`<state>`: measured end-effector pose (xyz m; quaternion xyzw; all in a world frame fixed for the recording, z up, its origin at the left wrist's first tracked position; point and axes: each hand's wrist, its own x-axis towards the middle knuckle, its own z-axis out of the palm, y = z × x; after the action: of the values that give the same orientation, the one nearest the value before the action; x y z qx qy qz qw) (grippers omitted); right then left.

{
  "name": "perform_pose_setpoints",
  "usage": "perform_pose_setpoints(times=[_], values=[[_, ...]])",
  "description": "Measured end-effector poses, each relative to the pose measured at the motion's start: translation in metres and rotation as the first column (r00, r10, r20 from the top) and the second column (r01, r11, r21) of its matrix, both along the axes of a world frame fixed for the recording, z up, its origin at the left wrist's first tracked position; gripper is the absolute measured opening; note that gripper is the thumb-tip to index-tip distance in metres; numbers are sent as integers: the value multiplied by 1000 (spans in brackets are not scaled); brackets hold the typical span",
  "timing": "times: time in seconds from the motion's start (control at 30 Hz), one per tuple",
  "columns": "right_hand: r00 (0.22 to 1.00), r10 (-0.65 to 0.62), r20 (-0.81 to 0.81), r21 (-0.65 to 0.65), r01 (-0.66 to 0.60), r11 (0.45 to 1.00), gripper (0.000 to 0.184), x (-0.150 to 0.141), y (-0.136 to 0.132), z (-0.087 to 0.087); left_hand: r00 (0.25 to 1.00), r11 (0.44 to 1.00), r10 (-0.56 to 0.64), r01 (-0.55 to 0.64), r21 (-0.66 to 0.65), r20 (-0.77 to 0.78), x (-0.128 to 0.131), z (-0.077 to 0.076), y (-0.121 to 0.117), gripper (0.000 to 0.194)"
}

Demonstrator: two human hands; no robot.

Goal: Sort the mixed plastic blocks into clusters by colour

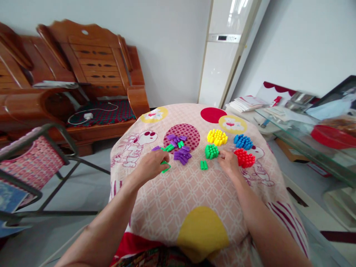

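My left hand [151,164] rests on the cloth-covered table [194,193], fingers curled around green plastic pegs [166,167] that stick out from under it. Beside it lies a loose heap of purple and green pegs [179,148]. My right hand [228,161] lies with its fingers pinched at the edge of a green peg cluster [211,151], next to a red cluster [244,158]. Two loose green pegs [204,165] lie between my hands. Yellow [217,137] and blue [243,141] clusters sit farther back.
A wooden bench [83,74] stands at the back left, a pink folding chair [30,163] at the left. A tall white air conditioner [222,55] stands behind the table. A glass shelf [306,137] with papers and a red dish is on the right.
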<state>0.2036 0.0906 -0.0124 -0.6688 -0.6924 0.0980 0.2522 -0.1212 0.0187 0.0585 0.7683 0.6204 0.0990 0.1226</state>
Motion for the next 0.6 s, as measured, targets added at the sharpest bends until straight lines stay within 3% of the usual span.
perform_pose_setpoints(times=[0.1,0.17,0.27,0.33,0.43,0.5,0.6], values=[[995,-16,-96,40,20,999,31,-1,-1,-1,950,992,-94,66,104,299,25,-1,22,14],[983,-19,-182,116,41,992,31,-1,-2,1,863,989,-145,106,107,484,48,-4,39,11],[952,58,-300,283,30,959,29,-1,-9,7,700,989,-123,142,32,704,86,-10,59,8],[924,151,-352,369,-11,930,32,-3,-16,14,606,990,-71,139,-17,793,108,-16,68,5],[876,306,-373,400,-146,905,35,-11,-27,21,499,990,13,114,-80,867,129,-25,75,6],[847,394,-356,403,-241,883,37,-17,-32,22,432,987,50,116,-111,900,135,-31,77,8],[841,426,-333,428,-268,863,38,-24,-34,21,338,975,53,185,-121,940,135,-38,78,11]])
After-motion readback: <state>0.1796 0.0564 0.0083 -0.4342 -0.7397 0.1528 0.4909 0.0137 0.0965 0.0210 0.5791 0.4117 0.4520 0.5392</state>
